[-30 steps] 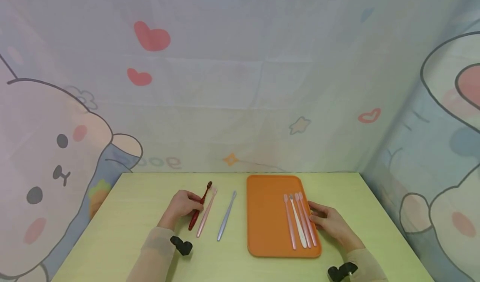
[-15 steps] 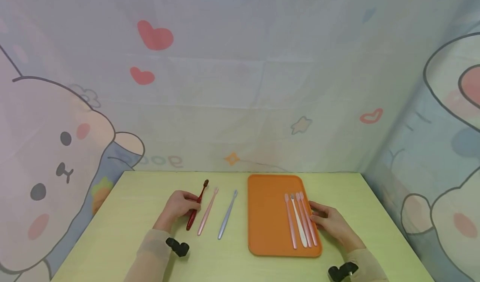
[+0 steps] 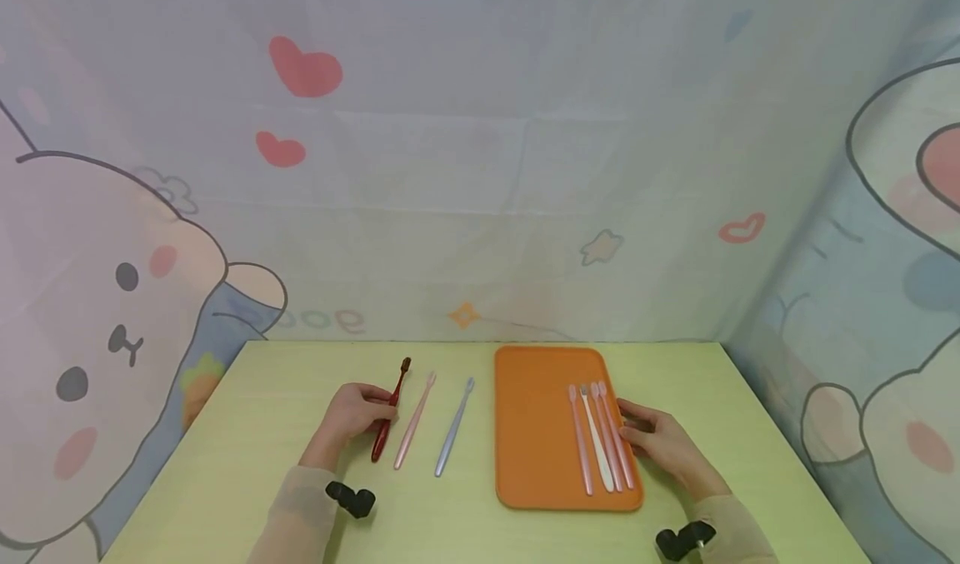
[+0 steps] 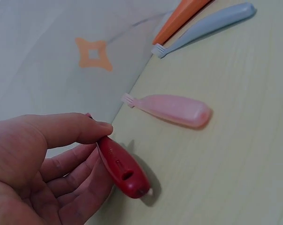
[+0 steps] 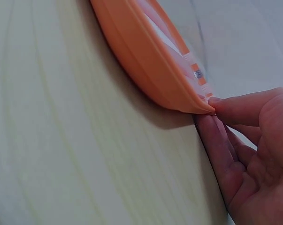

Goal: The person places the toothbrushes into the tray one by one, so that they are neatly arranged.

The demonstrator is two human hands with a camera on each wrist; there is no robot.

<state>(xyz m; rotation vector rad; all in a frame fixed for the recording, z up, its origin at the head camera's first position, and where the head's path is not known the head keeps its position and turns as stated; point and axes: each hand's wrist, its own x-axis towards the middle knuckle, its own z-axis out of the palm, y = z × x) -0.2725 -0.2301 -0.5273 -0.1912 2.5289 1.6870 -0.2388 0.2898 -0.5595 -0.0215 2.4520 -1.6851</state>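
Pale cloth (image 3: 480,172) fills the upper frame, dotted with hearts (image 3: 306,68), a big cartoon animal (image 3: 97,331) down the left side, and below it all runs a yellow-green table (image 3: 450,514). Left of centre, low in the frame, the left hand (image 3: 354,410) has the red brush (image 3: 381,441), thumb on one side, fingers curled on the other, a neat pinch! The brush slants, bristles toward the top of the frame; whether its lower end touches the table, I can't tell. Just to its right lies the pink brush (image 3: 411,431), then the blue brush (image 3: 452,439), both slanting the same way on the table.

Right of centre, here's the orange tray (image 3: 528,431), and the right hand (image 3: 663,443) is on its right edge, thumb over the rim, fingers underneath, gripping it! Four brushes line the tray's right half: one pink (image 3: 579,443), one white (image 3: 600,456), then two more pinks (image 3: 615,456) close together beside the rim, all heads up-frame. Down at the bottom corners of the action, pale sleeves (image 3: 292,522) with a black device (image 3: 350,500) at each wrist.
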